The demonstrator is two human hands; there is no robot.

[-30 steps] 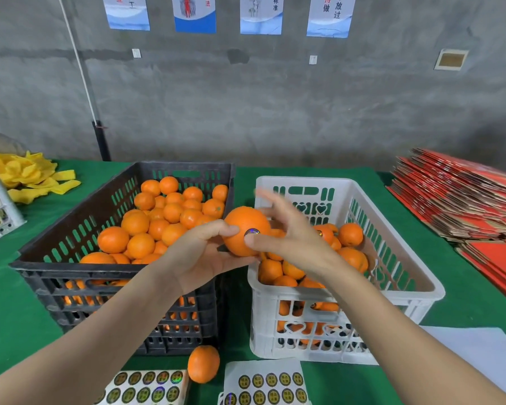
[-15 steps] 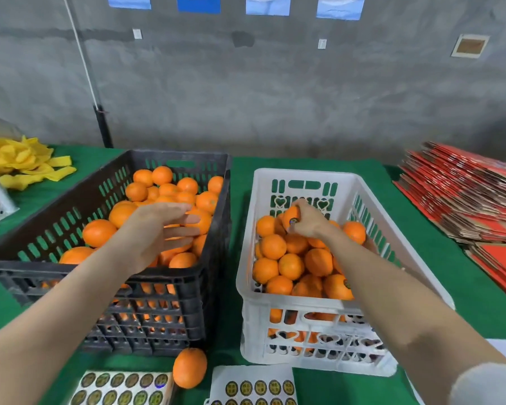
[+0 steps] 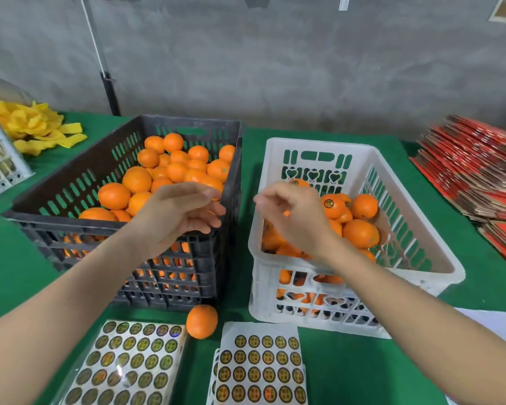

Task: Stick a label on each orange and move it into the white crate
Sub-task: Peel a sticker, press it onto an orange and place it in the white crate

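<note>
A table [image 3: 348,375] covered with green cloth was seen, and two crates were placed on it side by side, a little apart. The black crate [image 3: 70,226], on the left, was filled with unlabelled oranges [image 3: 114,195]. The white crate [image 3: 263,287], on the right, was partly filled with oranges [image 3: 360,232], and on one of them, the labelled orange [image 3: 332,206], a round sticker could be seen. A stack of red cardboard [image 3: 479,171] was laid at the right edge. Two label sheets [image 3: 260,366] were laid at the near edge, in front of the crates. The left hand [image 3: 181,217] was held over the near right corner of the black crate, with relaxed fingers, and nothing was grasped. The right hand [image 3: 295,220] was held over the left part of the white crate, with fingers loosely curled and somewhat blurred; nothing was seen in it. One loose orange [image 3: 202,321] was lying on the cloth, just in front of the black crate, between the sheets.
</note>
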